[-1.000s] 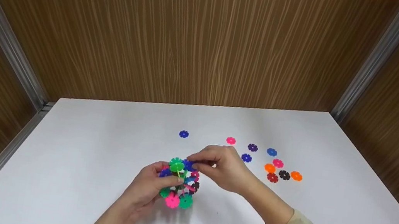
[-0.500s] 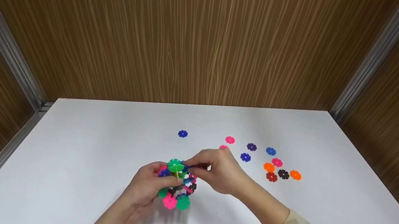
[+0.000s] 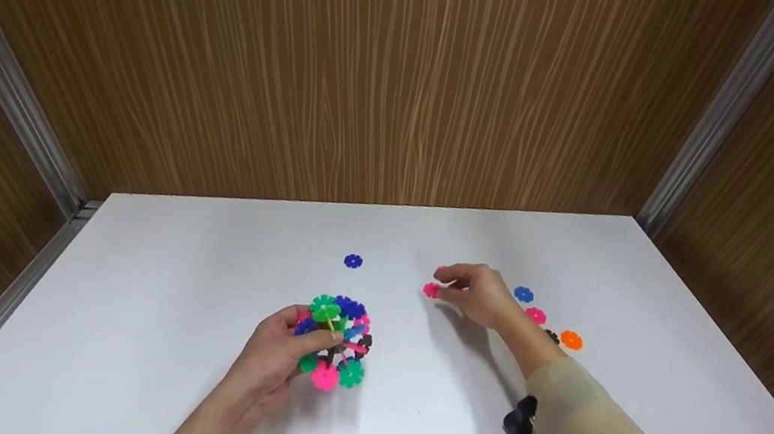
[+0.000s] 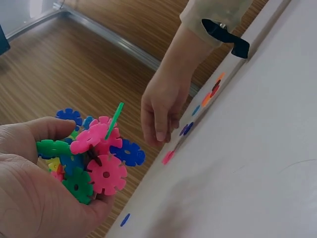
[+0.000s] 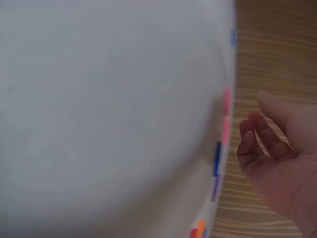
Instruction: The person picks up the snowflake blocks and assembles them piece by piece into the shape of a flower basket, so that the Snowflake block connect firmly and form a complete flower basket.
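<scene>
My left hand (image 3: 273,352) grips a rounded cluster of interlocking plastic flower discs (image 3: 324,375) in pink, green, blue and black, thumb across its front. In the left wrist view, slotted edges show on the cluster (image 4: 106,174), and one green disc (image 4: 115,120) sticks out edge-on. My right hand (image 3: 485,297) hovers over the loose discs, thumb and fingers apart with nothing between them. Its fingertips overlap a pink disc (image 3: 431,290) in the head view; another pink one behind is mostly hidden. The right wrist view shows this hand (image 5: 277,153) with loosely bent fingers.
On the white table (image 3: 196,281) lie a dark blue disc (image 3: 353,261) to the left, and a light blue one (image 3: 524,294), a pink one (image 3: 535,315) and an orange one (image 3: 571,340) to the right. The right forearm covers others. Wood-grain panels (image 3: 391,81) enclose the table.
My right hand has left the blue disc at the cluster's top and moved right and away to the loose pink discs. The left hand, still holding the cluster, has shifted slightly left.
</scene>
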{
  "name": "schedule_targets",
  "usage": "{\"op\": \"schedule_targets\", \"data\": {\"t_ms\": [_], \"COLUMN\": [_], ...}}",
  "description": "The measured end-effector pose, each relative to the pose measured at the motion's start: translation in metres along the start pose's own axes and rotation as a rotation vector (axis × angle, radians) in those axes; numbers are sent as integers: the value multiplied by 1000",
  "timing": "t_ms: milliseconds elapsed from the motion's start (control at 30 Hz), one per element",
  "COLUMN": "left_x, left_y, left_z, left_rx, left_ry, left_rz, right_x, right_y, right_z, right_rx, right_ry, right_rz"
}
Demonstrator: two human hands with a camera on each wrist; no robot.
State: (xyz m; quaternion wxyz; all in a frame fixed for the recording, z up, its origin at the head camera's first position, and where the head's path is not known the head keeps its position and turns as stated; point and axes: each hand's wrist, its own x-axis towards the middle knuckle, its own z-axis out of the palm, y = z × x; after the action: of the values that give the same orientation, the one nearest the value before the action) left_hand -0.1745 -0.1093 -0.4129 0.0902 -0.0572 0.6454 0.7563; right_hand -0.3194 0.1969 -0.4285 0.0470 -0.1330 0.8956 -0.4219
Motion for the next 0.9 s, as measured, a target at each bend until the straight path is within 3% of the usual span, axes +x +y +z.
{"op": "schedule_targets", "data": {"t_ms": [267, 367, 433, 533, 633, 700, 800, 900], "left_x": [0, 1, 1, 1, 2, 1, 1, 0], "left_y": [-2, -3, -3, -4, -4, -4, -5, -5], "left_z": [-2, -2, -2, 0, 2, 3, 5, 6], "left_rx": [-22, -41, -50, -57, -55, -52, -48, -51], "left_ry": [-9, -7, -4, 4, 15, 22, 28, 27], "left_rz": [-16, -11, -6, -1, 2, 3, 11, 24], "right_x": [21, 17, 8, -12, -35, -50, -65, -72], "right_y": [-2, -3, -5, -17, -40, -56, -74, -84], "right_z": [17, 19, 19, 15, 12, 14, 22, 34], "right_rx": [-213, -216, -153, 19, 219, 297, 338, 311], "right_ry": [-99, -117, -116, -140, -183, -198, -173, -136], "right_rz": [74, 106, 101, 5, -117, -187, -276, -339]}}
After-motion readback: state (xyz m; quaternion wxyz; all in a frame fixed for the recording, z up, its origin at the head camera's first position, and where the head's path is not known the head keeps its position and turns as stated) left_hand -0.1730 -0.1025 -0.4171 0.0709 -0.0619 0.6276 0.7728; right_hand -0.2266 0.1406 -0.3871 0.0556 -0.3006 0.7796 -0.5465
